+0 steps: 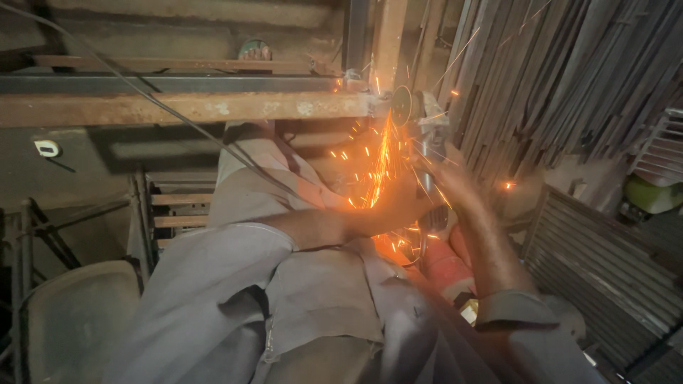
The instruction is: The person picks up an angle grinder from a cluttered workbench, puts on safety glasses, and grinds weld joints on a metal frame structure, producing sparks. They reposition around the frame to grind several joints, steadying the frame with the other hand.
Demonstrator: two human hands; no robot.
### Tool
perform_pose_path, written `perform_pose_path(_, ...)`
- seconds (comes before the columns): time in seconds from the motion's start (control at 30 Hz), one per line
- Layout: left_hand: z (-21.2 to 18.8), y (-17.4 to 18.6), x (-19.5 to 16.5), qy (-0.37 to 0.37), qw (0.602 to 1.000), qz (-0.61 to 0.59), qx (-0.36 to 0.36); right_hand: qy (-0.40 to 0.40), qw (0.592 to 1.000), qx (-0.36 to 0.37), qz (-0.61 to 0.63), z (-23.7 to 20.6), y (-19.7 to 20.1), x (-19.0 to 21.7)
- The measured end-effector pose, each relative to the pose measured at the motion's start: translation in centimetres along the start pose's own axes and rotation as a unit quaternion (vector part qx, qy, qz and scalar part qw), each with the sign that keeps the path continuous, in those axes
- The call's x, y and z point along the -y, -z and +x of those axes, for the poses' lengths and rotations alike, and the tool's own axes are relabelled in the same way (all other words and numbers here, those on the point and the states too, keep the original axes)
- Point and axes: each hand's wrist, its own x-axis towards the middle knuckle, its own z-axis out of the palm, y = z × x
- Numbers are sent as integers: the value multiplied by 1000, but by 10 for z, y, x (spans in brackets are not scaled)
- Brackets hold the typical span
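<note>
Both of my hands grip an angle grinder (pixel 425 131). My left hand (pixel 390 208) holds its body from the left, and my right hand (pixel 455 183) wraps it from the right. The grinder's disc (pixel 403 105) presses on the end of a rusty steel beam (pixel 185 107) where it meets an upright steel post (pixel 388 39). Orange sparks (pixel 377 167) pour down from that contact over my left hand and grey trousers.
Many steel bars (pixel 555 78) lean against the wall at right. A black cable (pixel 142 92) crosses the beam. A metal grille (pixel 605 263) lies lower right, a slatted frame (pixel 171 210) at left, a grey chair seat (pixel 75 313) lower left, a red object (pixel 445 267) below my hands.
</note>
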Motion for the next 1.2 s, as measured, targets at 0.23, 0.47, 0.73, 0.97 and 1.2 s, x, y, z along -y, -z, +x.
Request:
perform_pose_path(0.23,-3,3,-6,-17,998,-65,18,2,1000,-6,-12,-2,-1,6)
perform_pose_path(0.47,-18,15,-29,40,972,230,-14,33,998,-39,-40,8,3,-32)
perform_pose_path(0.73,-30,29,-30,19,986,161,23,42,997,-6,71,-15,-8,-49)
perform_pose_path(0.97,-36,41,-39,57,979,186,62,41,996,1,82,-15,-25,-46)
perform_pose_path(1.2,-33,44,-24,-54,979,192,40,53,994,14,98,8,-25,-72)
